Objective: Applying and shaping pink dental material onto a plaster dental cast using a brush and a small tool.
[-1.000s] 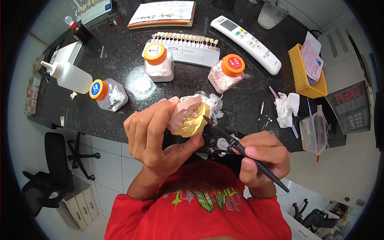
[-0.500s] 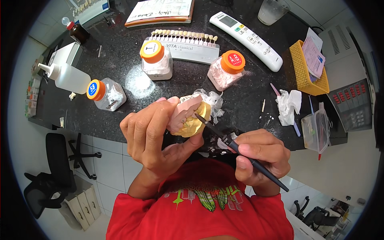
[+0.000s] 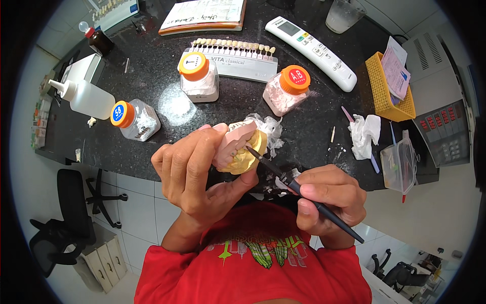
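My left hand (image 3: pixel 195 172) is wrapped round a dental plaster model (image 3: pixel 238 149), one half pinkish and the other yellow, held up above the front of the counter. Between thumb and fingers, my right hand (image 3: pixel 329 195) grips a slim black brush (image 3: pixel 324 209) like a pen. Its pointed tip meets the teeth of the model, where the two halves come together. Crumpled white tissue (image 3: pixel 273 133) lies just behind the model. Close beyond my hands stand clear jars with orange lids: a white-labelled one (image 3: pixel 200 81), a red-labelled one (image 3: pixel 286 91) and a blue-labelled one (image 3: pixel 135 121).
On the dark counter (image 3: pixel 230 96) lie a tooth shade guide (image 3: pixel 233 60), a white remote control (image 3: pixel 314 53) and a clipboard with papers (image 3: pixel 202 15). A squeeze bottle (image 3: pixel 88 99) stands left. At right are a yellow basket (image 3: pixel 382 91), crumpled tissue (image 3: pixel 363 137), a clear plastic box (image 3: pixel 397 167) and a control-panel machine (image 3: pixel 440 101).
Hardly anything differs. Both hands keep their hold on the model and the brush, and the brush tip stays at the teeth with only a very slight shift.
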`<state>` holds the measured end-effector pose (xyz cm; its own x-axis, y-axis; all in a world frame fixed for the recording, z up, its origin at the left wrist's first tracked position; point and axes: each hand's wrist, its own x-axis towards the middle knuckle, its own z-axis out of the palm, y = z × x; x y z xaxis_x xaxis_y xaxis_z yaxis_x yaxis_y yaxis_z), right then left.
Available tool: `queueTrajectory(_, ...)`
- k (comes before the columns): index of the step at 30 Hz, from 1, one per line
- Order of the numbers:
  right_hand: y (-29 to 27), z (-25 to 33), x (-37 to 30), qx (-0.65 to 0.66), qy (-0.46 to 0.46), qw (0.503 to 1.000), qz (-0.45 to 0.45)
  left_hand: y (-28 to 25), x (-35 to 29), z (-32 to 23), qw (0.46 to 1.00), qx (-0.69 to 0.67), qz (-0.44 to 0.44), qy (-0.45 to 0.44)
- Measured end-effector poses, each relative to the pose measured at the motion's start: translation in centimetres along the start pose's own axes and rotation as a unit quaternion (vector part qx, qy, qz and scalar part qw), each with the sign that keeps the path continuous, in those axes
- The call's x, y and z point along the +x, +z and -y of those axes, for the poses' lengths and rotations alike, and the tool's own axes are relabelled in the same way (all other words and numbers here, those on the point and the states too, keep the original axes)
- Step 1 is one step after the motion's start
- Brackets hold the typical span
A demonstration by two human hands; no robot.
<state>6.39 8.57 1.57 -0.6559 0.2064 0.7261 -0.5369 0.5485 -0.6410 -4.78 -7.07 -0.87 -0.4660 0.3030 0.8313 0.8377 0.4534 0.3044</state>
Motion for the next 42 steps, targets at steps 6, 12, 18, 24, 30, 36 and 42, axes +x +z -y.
queueTrajectory(6,-0.01,-0.05,-0.06,0.001,-0.004,1.000,-0.004,0.00,0.02,0.01,1.000,-0.005,0.001,0.001)
queueTrajectory(12,-0.05,0.09,-0.07,-0.006,0.010,1.000,-0.002,-0.03,-0.01,0.02,1.000,-0.001,0.006,0.003)
queueTrajectory(18,-0.15,-0.02,-0.09,0.005,0.015,1.000,-0.009,-0.08,0.00,0.03,1.000,-0.002,0.006,0.006)
queueTrajectory(24,-0.14,0.02,-0.02,0.006,0.026,1.000,-0.006,0.01,-0.05,0.11,1.000,-0.004,0.005,0.011)
queueTrajectory(30,-0.33,0.18,-0.05,0.015,0.040,0.999,-0.015,-0.11,0.08,-0.08,1.000,0.003,0.008,0.007)
queueTrajectory(36,-0.21,0.12,-0.05,0.015,0.041,0.999,-0.008,0.00,0.05,-0.06,1.000,-0.001,0.006,0.005)
queueTrajectory(42,-0.25,-0.05,-0.26,0.009,0.017,1.000,-0.015,0.02,0.12,-0.01,1.000,0.003,0.003,0.006)
